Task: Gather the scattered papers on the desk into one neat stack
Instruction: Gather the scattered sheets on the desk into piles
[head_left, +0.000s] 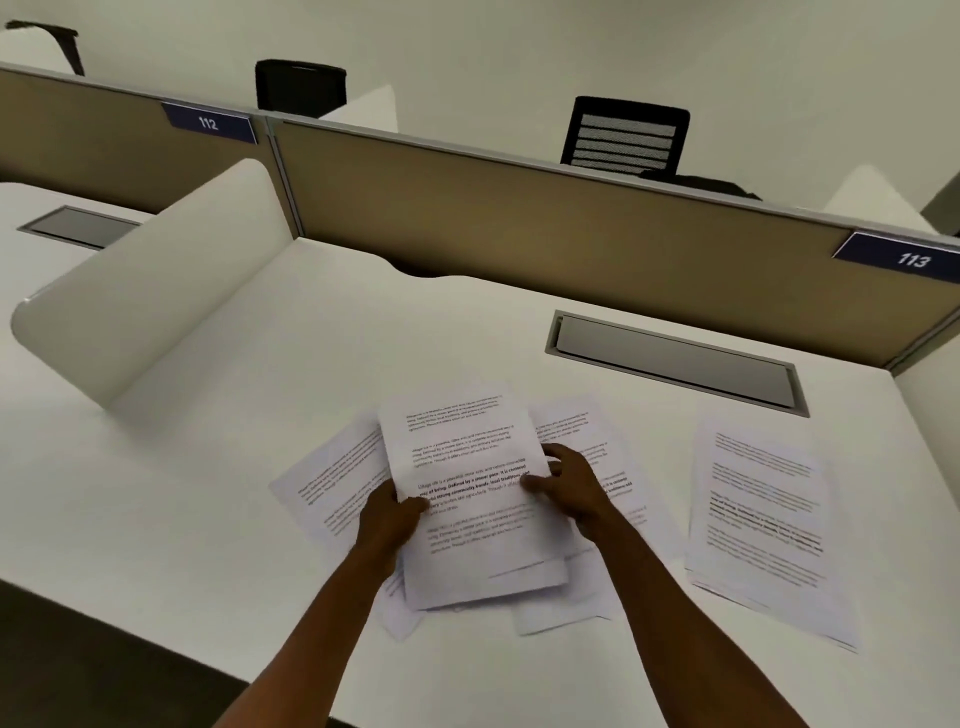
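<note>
Just in front of the grey cable hatch (675, 358), a top sheet (467, 493) is pinched at both side edges by the left hand (389, 514) and right hand (566, 488), probably to square it over fanned papers (332, 483); a separate pile (763, 525) lies right of them on the bench (208, 467).

Even, diffuse overhead light, moderately bright, slight warm-green cast. No hard shadows; only soft, faint ones under the forearms and along the paper edges. White worktop (218, 467) reads clean, no blown highlights, no glare. Wide-angle distortion strong: partition (571, 228) top rail bows and tilts, edges stretch toward the corners. Overall soft, compression smear visible. Printed text on the papers (467, 493) mostly unreadable, bold lines only partly legible. Right-hand sheet (763, 525) blurrier. Lower left corner falls off dark.
</note>
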